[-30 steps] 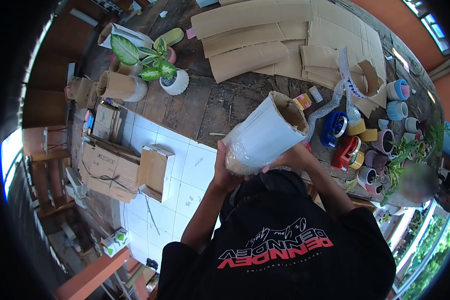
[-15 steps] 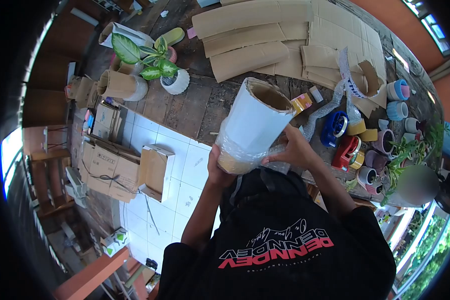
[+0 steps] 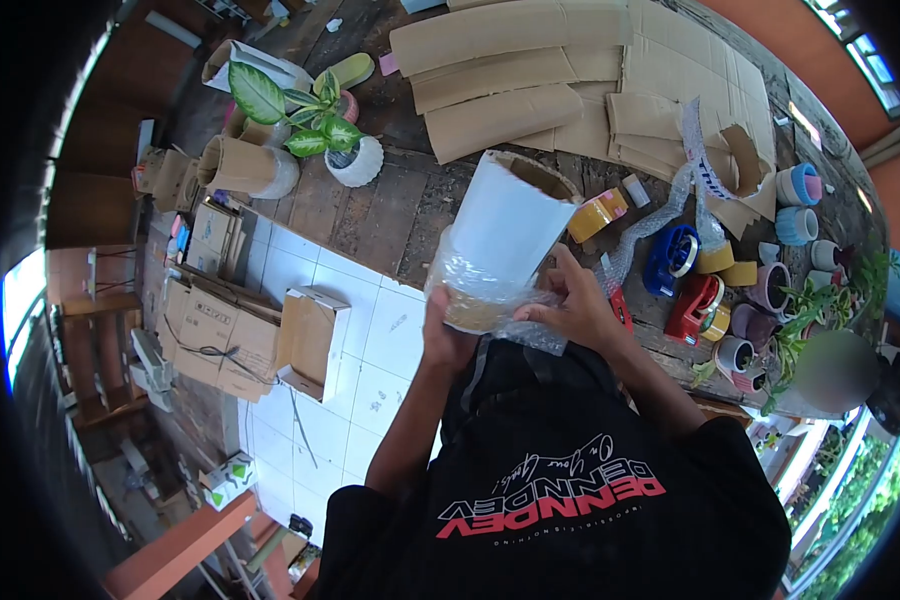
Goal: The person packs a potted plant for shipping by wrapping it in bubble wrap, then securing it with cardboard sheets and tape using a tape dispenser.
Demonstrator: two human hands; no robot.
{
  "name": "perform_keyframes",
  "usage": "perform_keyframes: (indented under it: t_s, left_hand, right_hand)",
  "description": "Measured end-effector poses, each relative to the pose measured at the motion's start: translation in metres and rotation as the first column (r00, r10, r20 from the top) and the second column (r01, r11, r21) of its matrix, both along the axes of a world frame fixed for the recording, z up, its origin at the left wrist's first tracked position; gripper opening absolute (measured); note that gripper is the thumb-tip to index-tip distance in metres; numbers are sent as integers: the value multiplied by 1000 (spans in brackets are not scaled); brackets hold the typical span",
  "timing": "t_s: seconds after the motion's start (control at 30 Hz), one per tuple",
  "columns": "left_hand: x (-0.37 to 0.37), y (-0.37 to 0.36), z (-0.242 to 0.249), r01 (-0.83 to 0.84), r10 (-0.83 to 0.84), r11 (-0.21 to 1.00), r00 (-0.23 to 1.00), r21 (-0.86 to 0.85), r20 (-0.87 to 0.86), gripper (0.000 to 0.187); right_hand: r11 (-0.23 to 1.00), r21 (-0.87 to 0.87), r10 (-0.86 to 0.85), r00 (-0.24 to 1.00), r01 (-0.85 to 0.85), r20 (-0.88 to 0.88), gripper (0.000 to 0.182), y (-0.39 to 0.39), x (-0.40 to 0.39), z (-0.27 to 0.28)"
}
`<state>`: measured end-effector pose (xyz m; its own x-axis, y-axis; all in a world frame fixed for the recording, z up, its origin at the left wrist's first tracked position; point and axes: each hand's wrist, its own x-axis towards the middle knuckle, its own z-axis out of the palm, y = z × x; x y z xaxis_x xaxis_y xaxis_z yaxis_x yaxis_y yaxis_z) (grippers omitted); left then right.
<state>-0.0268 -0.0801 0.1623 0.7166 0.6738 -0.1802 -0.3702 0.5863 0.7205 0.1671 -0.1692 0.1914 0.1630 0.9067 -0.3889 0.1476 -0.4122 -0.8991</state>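
A white cardboard tube (image 3: 515,215) with a brown inside stands tilted before my chest, its open end up and away from me. Bubble wrap (image 3: 470,270) goes round its lower part, and a loose end trails at the right. My left hand (image 3: 446,325) holds the wrapped base from the left, fingers partly hidden. On the right side, my right hand (image 3: 575,305) grips the loose bubble wrap between thumb and fingers. A long bubble wrap strip (image 3: 650,220) lies on the table beyond that hand.
The wooden table (image 3: 390,215) bears cardboard sheets (image 3: 510,75), a potted plant (image 3: 355,162), a wrapped tube (image 3: 245,168), a yellow box (image 3: 598,215), a blue tape dispenser (image 3: 670,258), a red tape dispenser (image 3: 692,307) and several small pots (image 3: 796,222). An open box (image 3: 310,345) is at the left.
The tube has shifted slightly left and the loose wrap now hangs lower at its right. My right hand has turned a little, and a red object shows beside it.
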Motion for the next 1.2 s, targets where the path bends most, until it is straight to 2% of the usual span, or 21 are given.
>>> perform_keyframes:
  t_s: [0.07,0.1,0.17,0.2,0.27,0.33,0.37,0.47,0.53,0.57,0.63,0.67,0.73,0.83,0.87,0.9,0.97,1.03,1.1,1.13,1.2]
  left_hand:
    - [1,1,-4,75,-73,991,997,-110,15,87]
    - [3,-3,-1,85,-83,981,996,-175,19,87]
    - [13,-7,1,91,-85,954,996,-287,34,87]
    - [20,-7,0,87,-77,937,996,-339,45,88]
    - [23,-4,-6,58,-54,889,998,-455,22,88]
    - [18,1,-17,-4,-32,818,998,-575,-51,89]
    - [19,2,-16,-56,0,821,995,-569,-98,89]
    - [26,5,-5,-133,35,817,983,-562,-182,89]
    - [20,4,-8,-96,-10,805,985,-586,-174,89]
    - [17,4,-16,35,-46,808,999,-588,-4,90]
    - [15,4,-27,288,-119,802,935,-524,333,93]
    - [14,3,-32,342,-180,800,921,-492,346,94]
    - [20,-1,-25,443,-298,787,882,-429,364,96]
    - [24,-11,-11,331,-283,793,944,-512,171,97]
    - [21,-11,-18,398,-308,782,916,-480,257,97]
    - [19,-10,-22,460,-332,769,881,-444,338,98]
    - [20,-8,-28,426,-342,815,901,-393,267,97]
    - [41,-7,-1,230,-255,919,966,-321,-38,95]
    - [42,-15,-5,50,-52,997,998,-57,-30,98]
    - [44,-17,-10,-42,42,996,999,77,-3,102]
    - [48,-21,-26,-35,148,899,963,436,-226,120]
  right_hand:
    - [991,87,77,959,-104,272,110,1,9,6]
    - [928,317,41,900,-195,433,112,-1,11,-5]
    - [800,562,-109,870,-210,481,112,1,9,-22]
    - [790,605,-177,906,-102,385,110,2,3,-26]
    - [860,503,-227,948,87,223,106,-5,-2,-29]
    - [961,184,-223,971,205,84,99,-16,-2,-18]
    - [986,84,-148,988,143,53,72,-19,4,-9]
    - [996,72,45,988,-56,149,46,-37,26,-20]
    - [959,237,105,970,-157,220,35,-37,39,-21]
    - [925,317,127,957,-209,261,30,-34,45,-21]
    - [857,468,86,955,-216,282,31,-27,53,-28]
    - [812,540,67,955,-221,290,32,-25,55,-31]
    - [926,331,161,983,-180,82,46,-26,56,-35]
    - [930,354,146,985,-104,-95,72,-17,50,-25]
    - [907,417,129,983,-63,-132,81,-14,47,-21]
    - [941,330,213,894,-79,-393,102,-16,48,-25]
    - [941,338,187,830,2,-525,103,-18,52,-38]
    - [919,362,102,791,157,-603,104,-17,48,-46]
    - [952,114,-140,739,283,-659,99,-20,39,-49]
    - [935,85,-206,724,343,-659,96,-20,34,-47]
    - [881,124,-274,707,456,-652,90,-15,18,-43]
